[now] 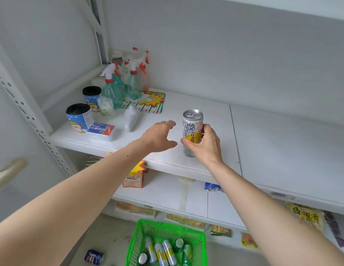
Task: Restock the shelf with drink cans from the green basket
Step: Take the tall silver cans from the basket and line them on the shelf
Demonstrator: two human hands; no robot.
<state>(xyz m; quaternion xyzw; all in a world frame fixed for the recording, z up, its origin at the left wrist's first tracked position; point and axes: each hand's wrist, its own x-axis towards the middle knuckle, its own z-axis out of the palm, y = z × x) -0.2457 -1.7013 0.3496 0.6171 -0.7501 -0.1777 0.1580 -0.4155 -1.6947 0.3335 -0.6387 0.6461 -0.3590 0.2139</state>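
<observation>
Your right hand covers the lower part of the can. The green basket is cut off by the bottom edge. Packets on the lower shelves are blurred, their labels unreadable.

I observe the right hand gripping an upright silver-and-yellow can on the white shelf, the left hand spread just beside it, and the green basket of cans below.

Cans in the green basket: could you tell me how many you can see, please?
6 in the green basket: three silver-and-yellow cans lying centre, one silver at lower left, two green at right. More may be hidden below the frame.
</observation>
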